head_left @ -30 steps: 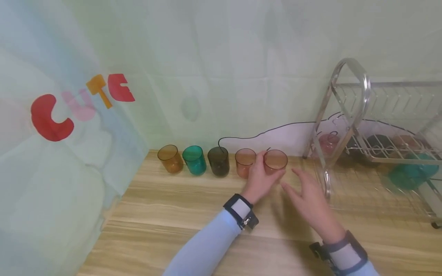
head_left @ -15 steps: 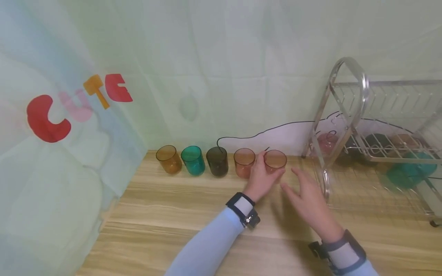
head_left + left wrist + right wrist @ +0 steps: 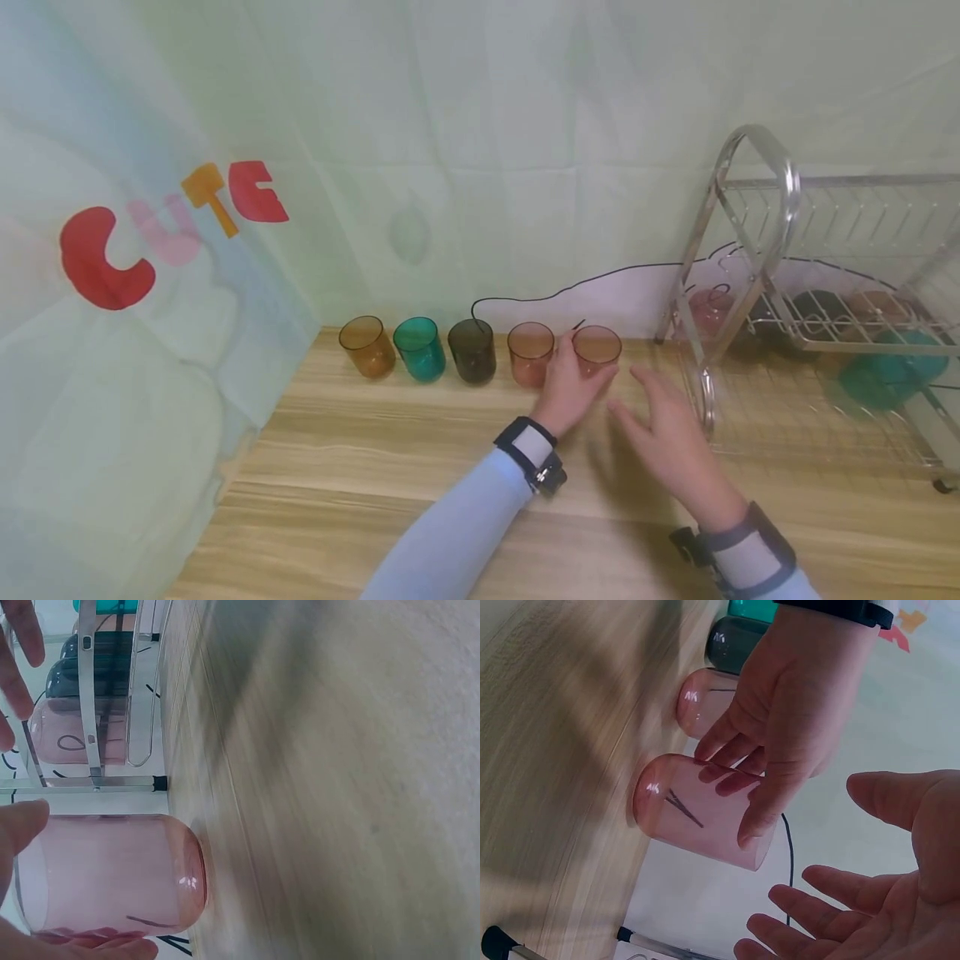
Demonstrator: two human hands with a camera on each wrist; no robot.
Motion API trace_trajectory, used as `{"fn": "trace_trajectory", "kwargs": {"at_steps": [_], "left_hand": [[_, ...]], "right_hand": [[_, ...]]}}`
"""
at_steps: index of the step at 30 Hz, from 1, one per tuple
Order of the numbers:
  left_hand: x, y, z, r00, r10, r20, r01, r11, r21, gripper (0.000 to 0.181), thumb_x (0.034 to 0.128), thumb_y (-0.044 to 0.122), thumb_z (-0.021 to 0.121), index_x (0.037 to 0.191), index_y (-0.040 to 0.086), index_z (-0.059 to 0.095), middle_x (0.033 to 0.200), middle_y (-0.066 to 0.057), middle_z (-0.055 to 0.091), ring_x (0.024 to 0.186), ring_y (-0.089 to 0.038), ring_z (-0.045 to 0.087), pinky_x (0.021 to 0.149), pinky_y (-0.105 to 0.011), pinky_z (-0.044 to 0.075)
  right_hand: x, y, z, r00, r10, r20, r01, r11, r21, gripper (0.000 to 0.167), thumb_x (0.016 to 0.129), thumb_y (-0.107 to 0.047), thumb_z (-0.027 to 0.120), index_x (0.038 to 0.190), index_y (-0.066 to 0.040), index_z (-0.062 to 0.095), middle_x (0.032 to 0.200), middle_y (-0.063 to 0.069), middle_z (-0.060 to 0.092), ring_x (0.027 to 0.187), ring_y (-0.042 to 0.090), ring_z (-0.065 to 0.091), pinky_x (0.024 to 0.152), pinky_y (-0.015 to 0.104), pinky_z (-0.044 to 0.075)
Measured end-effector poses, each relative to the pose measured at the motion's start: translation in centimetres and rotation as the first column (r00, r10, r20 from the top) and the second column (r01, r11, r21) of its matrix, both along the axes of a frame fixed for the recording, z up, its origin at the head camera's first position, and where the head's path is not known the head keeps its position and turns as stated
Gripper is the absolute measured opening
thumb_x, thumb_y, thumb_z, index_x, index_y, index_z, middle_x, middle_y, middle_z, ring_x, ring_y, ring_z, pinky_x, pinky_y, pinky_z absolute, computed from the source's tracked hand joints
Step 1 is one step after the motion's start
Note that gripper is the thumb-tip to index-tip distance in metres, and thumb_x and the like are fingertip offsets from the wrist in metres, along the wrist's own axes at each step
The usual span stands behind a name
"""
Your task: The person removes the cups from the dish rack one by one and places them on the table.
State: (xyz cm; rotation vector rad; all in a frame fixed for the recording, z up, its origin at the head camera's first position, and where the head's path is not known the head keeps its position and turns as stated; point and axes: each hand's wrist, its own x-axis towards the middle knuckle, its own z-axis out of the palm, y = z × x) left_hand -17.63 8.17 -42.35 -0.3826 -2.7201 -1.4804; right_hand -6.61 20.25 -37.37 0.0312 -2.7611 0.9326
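Note:
Five-hued tumblers is not the case here; several see-through cups stand upright in a row along the wall: amber (image 3: 369,350), teal (image 3: 422,352), dark grey (image 3: 473,354), then two pink. My left hand (image 3: 567,390) holds the rightmost pink cup (image 3: 697,810), fingers on its left side and thumb on the near side. Its base rests on the wooden table in the left wrist view. The other pink cup (image 3: 529,358) stands just left of that hand. To the right, my right hand (image 3: 675,442) is apart from the cup, its fingers spread and loosely bent, holding nothing.
A two-tier metal dish rack (image 3: 787,200) stands on the right. Several coloured vessels, including a teal one (image 3: 892,371) and a pink one (image 3: 75,731), are in or behind its lower part. A pale printed curtain (image 3: 510,208) hangs behind the cups.

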Motion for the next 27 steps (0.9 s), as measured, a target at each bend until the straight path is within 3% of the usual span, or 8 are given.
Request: {"fn": "trace_trajectory", "kwargs": {"at_steps": [8,13,17,22,27], "left_hand": [[0.8,-1.1,0.2,0.999,-0.039,0.014,0.039,0.999,-0.021,0.089,0.0794,0.050,0.068,0.145,0.008,0.023,0.142,-0.016,0.044,0.129,-0.024,0.045,0.105,-0.038,0.041],[2.1,-2.5,1.7,0.995,-0.098,-0.016,0.097,0.995,-0.025,0.088,0.0794,0.044,0.070,0.146,0.012,0.022,0.141,-0.015,0.045,0.126,-0.021,0.048,0.104,-0.038,0.042],[3.5,-4.6,3.1,0.990,-0.140,0.008,0.140,0.990,-0.022,0.085,0.0805,0.046,0.068,0.146,0.013,0.026,0.145,-0.011,0.042,0.130,-0.020,0.044,0.104,-0.040,0.041],[5.3,-7.6,5.1,0.992,-0.126,0.016,0.127,0.991,-0.042,0.082,0.0804,0.055,0.064,0.144,0.016,0.030,0.147,-0.003,0.039,0.134,-0.019,0.039,0.107,-0.040,0.038],[6.3,-10.5,6.2,0.994,-0.060,-0.087,0.055,0.997,-0.058,0.078,0.0822,0.052,0.064,0.142,0.014,0.033,0.145,-0.006,0.041,0.134,-0.022,0.039,0.108,-0.043,0.036]], "right_hand": [[0.3,-0.1,0.1,1.000,0.013,0.008,-0.013,1.000,-0.007,0.068,0.092,-0.045,0.053,0.140,0.000,0.036,0.144,0.023,0.038,0.132,0.042,0.034,0.106,0.060,0.029],[1.1,0.3,0.7,0.999,0.009,-0.033,-0.010,1.000,-0.023,0.063,0.093,-0.040,0.055,0.140,-0.002,0.037,0.142,0.023,0.041,0.131,0.042,0.036,0.104,0.061,0.030],[2.0,1.0,1.6,0.995,-0.005,-0.100,0.000,0.999,-0.047,0.055,0.092,-0.033,0.058,0.136,-0.004,0.043,0.139,0.019,0.045,0.129,0.039,0.039,0.103,0.060,0.032],[3.2,3.4,3.4,0.984,-0.042,-0.172,0.038,0.999,-0.027,0.048,0.091,-0.031,0.060,0.130,-0.004,0.051,0.138,0.020,0.046,0.125,0.042,0.041,0.100,0.063,0.032],[4.3,6.8,5.0,0.965,-0.134,-0.225,0.137,0.991,-0.001,0.043,0.090,-0.031,0.061,0.123,-0.003,0.058,0.134,0.023,0.050,0.122,0.046,0.043,0.099,0.064,0.030]]}}
